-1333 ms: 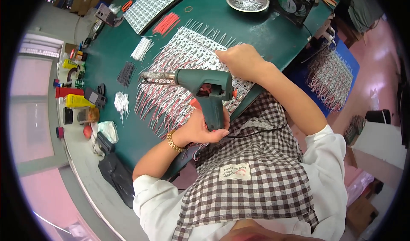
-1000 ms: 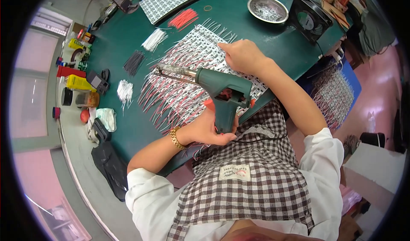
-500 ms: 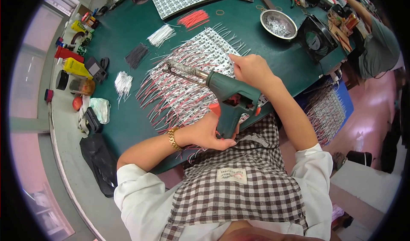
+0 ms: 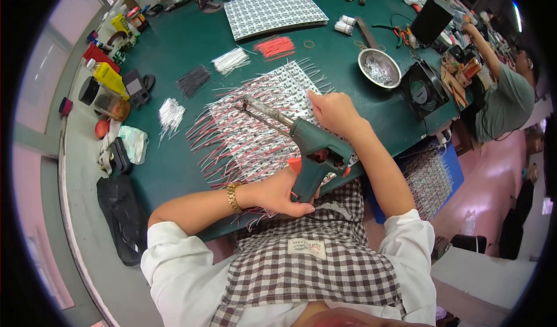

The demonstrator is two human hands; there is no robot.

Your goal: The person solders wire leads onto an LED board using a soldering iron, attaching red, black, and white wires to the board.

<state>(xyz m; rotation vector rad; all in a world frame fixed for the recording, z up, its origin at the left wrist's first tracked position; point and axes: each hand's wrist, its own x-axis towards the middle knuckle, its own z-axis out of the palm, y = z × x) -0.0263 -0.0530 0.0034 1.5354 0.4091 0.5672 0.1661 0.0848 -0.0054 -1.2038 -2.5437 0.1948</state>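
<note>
My left hand (image 4: 282, 192), a gold watch on its wrist, is wrapped round the handle of a dark green soldering gun (image 4: 318, 146). The gun's metal tip points left, over a white circuit-board panel (image 4: 285, 92). Rows of red and white wires (image 4: 217, 144) stick out from the panel, mostly along its left side. At the panel's right edge, my right hand (image 4: 337, 113) is closed, thumb and fingers pressed together. Whatever it pinches is hidden.
Bundles of white (image 4: 231, 60), black (image 4: 194, 81) and red wires (image 4: 275, 47) lie beyond the panel. Farther back is a stack of boards (image 4: 275, 13). A metal bowl (image 4: 379, 68) and a black fan (image 4: 425, 88) stand right. A co-worker (image 4: 506, 98) sits at far right.
The view has tilted, so more of the table's far side shows. The gun's tip sits slightly farther right over the panel. Both hands keep their closed grips.
</note>
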